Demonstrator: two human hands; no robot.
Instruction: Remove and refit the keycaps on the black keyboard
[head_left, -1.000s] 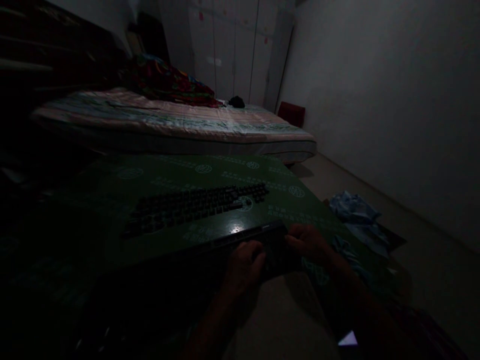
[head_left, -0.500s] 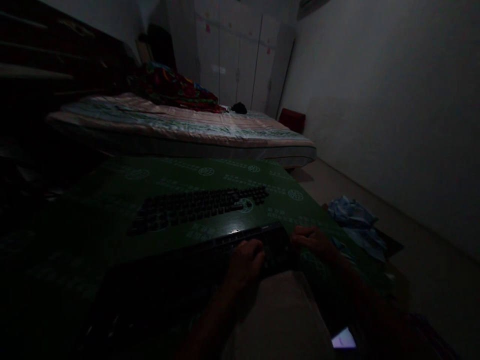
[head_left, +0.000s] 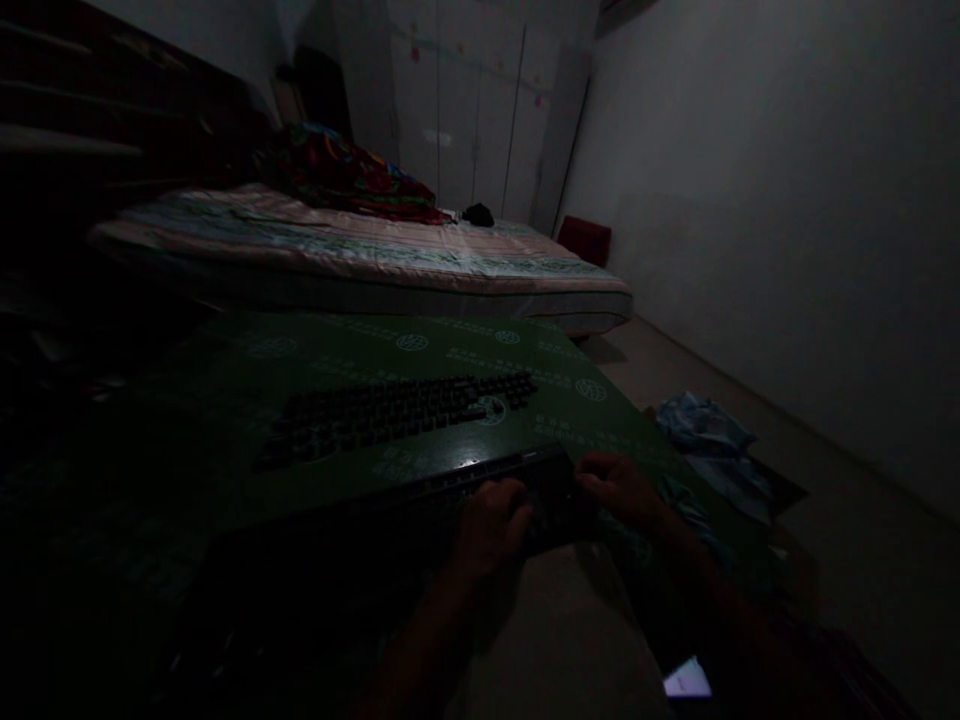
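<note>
A dark keyboard (head_left: 315, 560) lies slantwise on the green table, its near parts lost in shadow. My left hand (head_left: 491, 520) is on its right portion, fingers curled down and closed against it. At the keyboard's right end my right hand (head_left: 611, 485) is closed in a pinch, fingertips close to the edge. Whatever those fingertips hold, if anything, is too dark to make out. Beyond the keyboard, many loose black keycaps (head_left: 375, 415) are laid out in rows, in the pattern of a keyboard.
The green printed tabletop (head_left: 450, 345) reaches toward a bed (head_left: 360, 245) with a bunched red blanket (head_left: 352, 180). A pale flat surface (head_left: 555, 620) is below my hands, beside a lit screen (head_left: 688, 678). Light blue cloth (head_left: 705, 430) lies at the right. The room is dim.
My right hand has shifted slightly left, closer to the keyboard's right end. My left hand has barely moved. The rows of keycaps stay as they were.
</note>
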